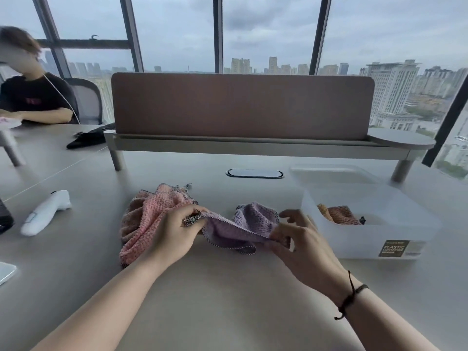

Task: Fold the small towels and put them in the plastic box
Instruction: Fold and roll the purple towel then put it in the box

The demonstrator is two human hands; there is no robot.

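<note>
We see purple towel [243, 224] stretched between hands above surface [228, 287]: left hand [174, 231] pinches one corner, right hand [298, 239] pinches other. Pink towel [149, 219] bunched under left hand; plastic box [367, 211] just beside right hand.

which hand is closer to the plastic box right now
Right. The right hand pinches the purple towel just beside the plastic box; the left hand holds the towel's other end, farther off by the pink towel.
</note>
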